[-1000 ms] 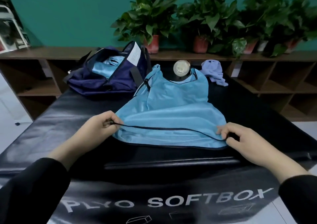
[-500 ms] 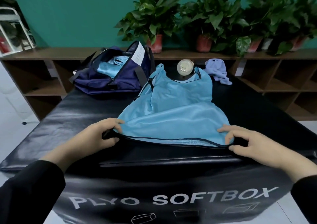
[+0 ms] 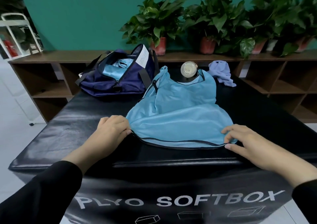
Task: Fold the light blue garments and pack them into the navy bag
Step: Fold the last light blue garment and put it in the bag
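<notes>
Both hands have shifted on the hem since the earlier frames: the dark-edged border, previously held taut as a line above the table, now lies lower and slacker against the black padded surface. Proceeding from the left, the navy bag sits at 11 o'clock of the garment, mouth unzipped, with light blue fabric already inside. The left hand is at the 8 o'clock corner of the light blue garment, grip closed, its fingers curled onto the hem edge there. The garment lies spread on the table centre, neckline pointing to 12 o'clock, touching a pale bottle at that end. The right hand is at the 4 o'clock corner, its grip pinching the hem between thumb and fingers. A lavender cloth lies at 1 o'clock, apart from the garment. Handling assessment: the fabric appears thin, light and limp, with a slight sheen suggesting a slippery mesh or synthetic; it will not hold a crease unaided and may slide on the smooth table. Recommended hold points are the bound hem corners and the shoulder straps, where the dark piping gives firmer purchase. A dangling cord toggle near the left strap may snag during folding.
</notes>
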